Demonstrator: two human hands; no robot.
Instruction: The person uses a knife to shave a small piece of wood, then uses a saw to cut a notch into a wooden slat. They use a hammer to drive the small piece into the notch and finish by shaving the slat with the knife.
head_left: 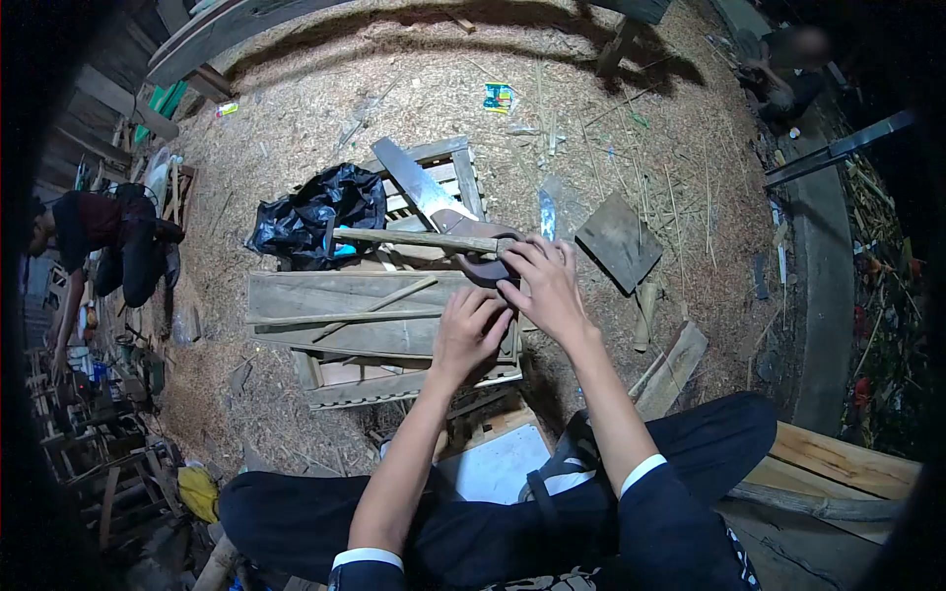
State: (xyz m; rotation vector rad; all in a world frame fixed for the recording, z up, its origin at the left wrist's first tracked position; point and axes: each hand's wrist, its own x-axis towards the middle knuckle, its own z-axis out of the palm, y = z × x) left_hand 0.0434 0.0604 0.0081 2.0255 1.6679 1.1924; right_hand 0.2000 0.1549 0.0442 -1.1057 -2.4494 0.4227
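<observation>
My left hand (469, 333) is curled over the right end of a long wooden stick (345, 317) that lies along a grey plank (286, 295). My right hand (548, 291) is closed around the dark handle (483, 268) of a handsaw, its fingers partly hiding the grip. The saw's blade (412, 177) points away and to the left over a slatted wooden crate (461, 148). A second stick (414, 239) crosses above the saw, its right end close to my right fingertips. A shorter thin stick (379, 307) lies slantwise on the plank.
A black plastic bag (320, 212) lies left of the saw. To the right, on shavings-covered ground, are a square board (619, 242) and wood offcuts (675, 369). One person (108, 236) bends at the far left; another person (783, 74) sits at upper right.
</observation>
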